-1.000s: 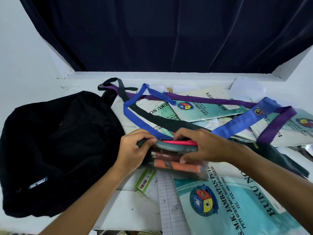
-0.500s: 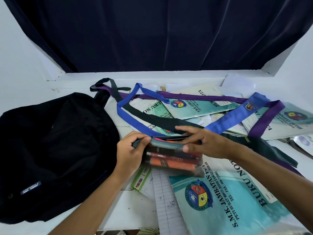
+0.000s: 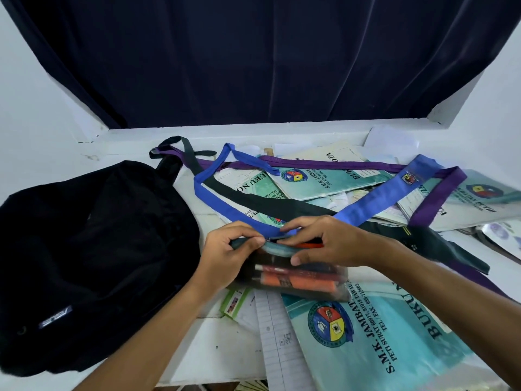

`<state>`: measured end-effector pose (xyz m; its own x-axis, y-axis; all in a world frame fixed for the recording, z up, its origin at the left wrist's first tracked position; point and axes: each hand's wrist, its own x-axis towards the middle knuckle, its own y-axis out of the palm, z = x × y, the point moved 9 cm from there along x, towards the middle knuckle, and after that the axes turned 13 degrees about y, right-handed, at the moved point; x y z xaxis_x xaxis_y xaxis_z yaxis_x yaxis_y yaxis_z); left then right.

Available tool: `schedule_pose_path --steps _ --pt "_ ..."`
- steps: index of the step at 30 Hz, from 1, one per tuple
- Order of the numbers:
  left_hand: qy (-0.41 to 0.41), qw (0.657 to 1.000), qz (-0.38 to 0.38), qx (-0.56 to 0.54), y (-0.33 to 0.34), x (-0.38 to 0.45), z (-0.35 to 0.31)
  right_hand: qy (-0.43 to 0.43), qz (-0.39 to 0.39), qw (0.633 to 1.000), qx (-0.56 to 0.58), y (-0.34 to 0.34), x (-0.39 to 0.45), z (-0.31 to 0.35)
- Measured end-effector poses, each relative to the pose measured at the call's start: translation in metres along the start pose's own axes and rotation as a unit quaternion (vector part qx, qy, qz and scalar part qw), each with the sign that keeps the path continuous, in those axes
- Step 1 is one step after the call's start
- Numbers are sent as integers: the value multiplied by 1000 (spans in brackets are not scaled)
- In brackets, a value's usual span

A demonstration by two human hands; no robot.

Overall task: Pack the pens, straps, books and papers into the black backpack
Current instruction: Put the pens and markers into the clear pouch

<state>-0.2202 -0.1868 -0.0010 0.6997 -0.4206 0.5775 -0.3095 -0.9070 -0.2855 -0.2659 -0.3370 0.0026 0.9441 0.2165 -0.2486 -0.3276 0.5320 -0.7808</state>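
A clear pencil pouch [image 3: 301, 280] full of pens, one orange, lies in the middle of the white table. My left hand [image 3: 228, 255] pinches its left top corner. My right hand [image 3: 324, 241] pinches the top edge near the zip, where a red pen pokes out. The black backpack [image 3: 84, 255] lies flat at the left, close to my left hand. Blue strap [image 3: 375, 196], purple strap [image 3: 434, 198] and black strap [image 3: 270, 204] lie tangled over teal notebooks [image 3: 324, 179] behind the pouch. A large teal notebook [image 3: 394, 340] sits under my right forearm.
A lined paper sheet [image 3: 282, 340] and a small green card [image 3: 234, 301] lie below the pouch. More books and papers [image 3: 479, 201] pile at the right. A dark curtain [image 3: 253, 57] hangs behind the white ledge [image 3: 225, 134].
My right hand has slid left along the pouch's top edge toward my left hand. My view has shifted slightly; the pouch stays in place.
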Motion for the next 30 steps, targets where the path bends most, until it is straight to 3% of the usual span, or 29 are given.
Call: schedule_pose_path --steps 5,9,14,23,30 --pt "-21 999 -26 14 4 -8 7 6 27 999 -43 8 0 2" --pt "-32 999 -19 17 6 -13 9 16 51 997 58 9 -1 6" --pt "-12 1000 -5 4 6 -6 -5 10 -42 985 169 -26 4 13" --pt "-3 1000 -2 -18 3 -6 -17 -15 -51 988 148 -20 5 43" --pt "-18 999 -8 -30 1 -7 -15 -34 -85 995 41 -18 3 47"
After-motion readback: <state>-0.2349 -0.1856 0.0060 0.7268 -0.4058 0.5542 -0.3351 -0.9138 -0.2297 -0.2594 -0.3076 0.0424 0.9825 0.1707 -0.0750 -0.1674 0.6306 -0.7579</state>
